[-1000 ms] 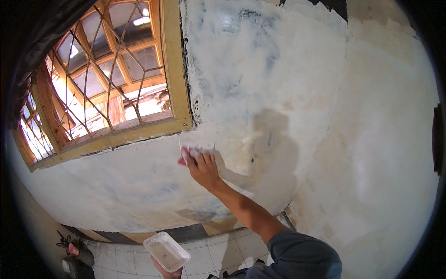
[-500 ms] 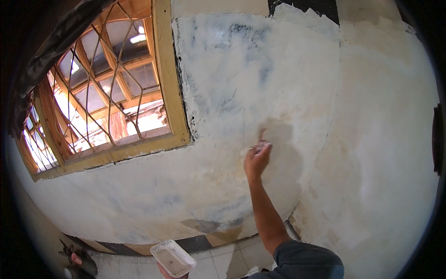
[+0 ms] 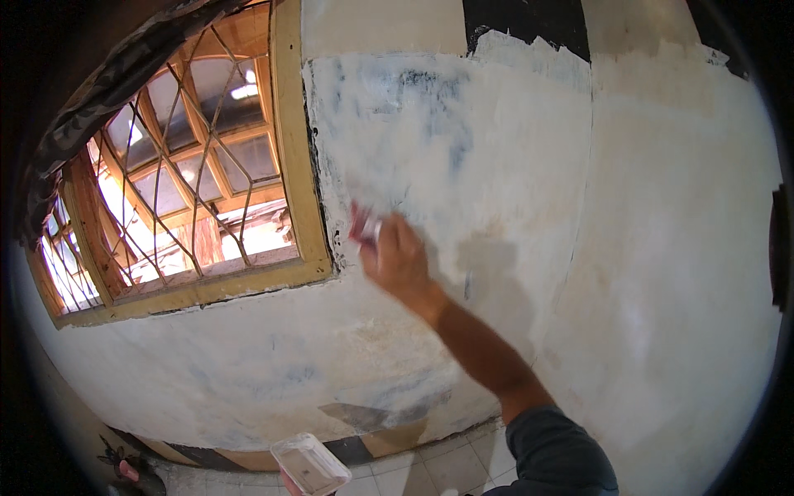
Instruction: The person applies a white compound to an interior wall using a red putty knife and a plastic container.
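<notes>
Two-leaf timber window at upper left, yellow-brown window frame [image 3: 312, 207], metal grille [image 3: 211, 136] across its opening; dark curtain [image 3: 91, 112] crowding its upper left corner. Wall [image 3: 389, 331] patchy white, with bluish-grey smears and tan stains; black-and-beige checks show above and below the coating. Dark-sleeved upper arm [image 3: 558, 450] and forearm cross the lower right, screening part of the wall and pale floor tiles [image 3: 455, 471].

Right hand [image 3: 401, 258]: fingers bent, grasping a red-and-white hand tool [image 3: 361, 225] just right of the window frame. Left hand [image 3: 288, 483]: under the left side of a white rectangular tray [image 3: 331, 456], supporting it low in the view, near the wall's foot; finger closure cannot be told.

Tool blurred; its exact form, and whether it meets the wall, unclear. Left hand mostly hidden by the tray, whose lower end reaches the bottom edge. Dark object at far right unidentifiable.
</notes>
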Tool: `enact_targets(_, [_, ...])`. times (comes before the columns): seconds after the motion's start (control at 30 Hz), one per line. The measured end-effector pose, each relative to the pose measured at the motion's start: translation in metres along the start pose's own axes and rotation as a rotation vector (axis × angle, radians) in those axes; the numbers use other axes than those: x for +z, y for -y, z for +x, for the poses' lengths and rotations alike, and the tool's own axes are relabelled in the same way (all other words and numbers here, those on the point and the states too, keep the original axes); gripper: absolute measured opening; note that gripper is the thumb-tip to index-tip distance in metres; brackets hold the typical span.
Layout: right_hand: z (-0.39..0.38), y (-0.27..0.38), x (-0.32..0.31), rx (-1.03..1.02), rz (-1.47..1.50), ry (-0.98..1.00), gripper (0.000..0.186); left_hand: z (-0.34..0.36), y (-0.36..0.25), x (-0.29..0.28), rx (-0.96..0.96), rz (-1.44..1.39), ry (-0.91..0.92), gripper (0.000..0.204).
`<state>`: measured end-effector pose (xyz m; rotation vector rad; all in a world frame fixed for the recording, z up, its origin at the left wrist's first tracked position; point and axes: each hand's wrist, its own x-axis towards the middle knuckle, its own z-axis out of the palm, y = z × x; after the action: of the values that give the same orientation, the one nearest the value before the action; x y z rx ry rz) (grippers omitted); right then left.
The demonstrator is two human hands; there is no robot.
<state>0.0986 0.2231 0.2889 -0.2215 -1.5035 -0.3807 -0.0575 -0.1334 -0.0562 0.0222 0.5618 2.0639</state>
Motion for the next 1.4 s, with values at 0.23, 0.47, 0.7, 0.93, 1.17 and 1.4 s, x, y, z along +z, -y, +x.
enact_targets(0.23, [0.143,-0.108,-0.021,-0.278,-0.427,-0.003,0.024,-0.008,0.006,0.014,-0.011,-0.020,-0.046,0.054])
enact_targets(0.47, [0.172,-0.122,-0.048,-0.290,-0.328,0.528,0.034,0.001,0.005,0.007,0.190,0.347,0.101,0.059])
enact_targets(0.7, [0.170,-0.133,-0.071,-0.324,-0.283,0.198,0.028,0.005,0.006,0.012,0.019,0.031,0.087,0.058])
enact_targets(0.93, [0.160,-0.155,-0.082,-0.101,-0.265,0.487,0.025,0.012,0.004,0.007,-0.057,-0.061,0.061,0.061])
enact_targets(1.17, [0.178,-0.163,-0.103,-0.138,-0.355,0.698,0.024,0.003,0.017,0.025,0.243,0.356,-0.181,0.061])
enact_targets(1.4, [0.163,-0.171,-0.107,-0.228,-0.532,0.854,0.027,0.012,0.004,0.026,0.005,0.113,-0.060,0.060])
